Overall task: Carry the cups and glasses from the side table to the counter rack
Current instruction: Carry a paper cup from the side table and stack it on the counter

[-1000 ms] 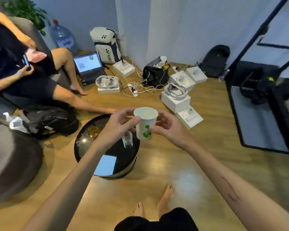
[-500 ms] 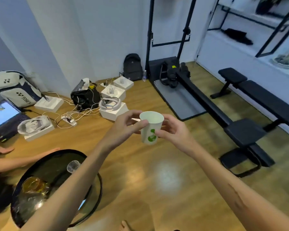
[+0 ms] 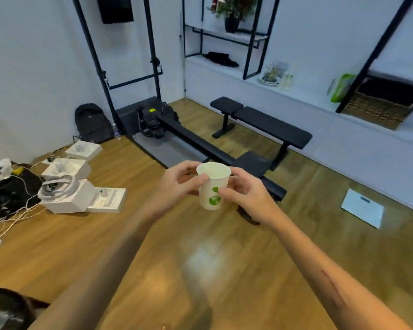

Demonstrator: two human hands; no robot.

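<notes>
A white paper cup [image 3: 214, 185] with a green leaf print is held upright in front of me at chest height, above the wooden floor. My left hand [image 3: 177, 184] grips its left side with thumb and fingers. On the other side, my right hand [image 3: 244, 195] pinches it. The cup looks empty inside. The side table is out of view. A white counter [image 3: 303, 97] with black metal shelf frames runs along the far right wall.
A black weight bench [image 3: 267, 126] and a black rowing-type machine [image 3: 191, 144] stand between me and the counter. Open white boxes [image 3: 81, 196], a black bag and cables litter the floor at left. A white scale [image 3: 362, 210] lies at right. A wicker basket [image 3: 379, 107] sits on the counter.
My view has swung right, away from the round black table and the seated person, toward the bench and counter. Both hands keep the same hold on the paper cup.
</notes>
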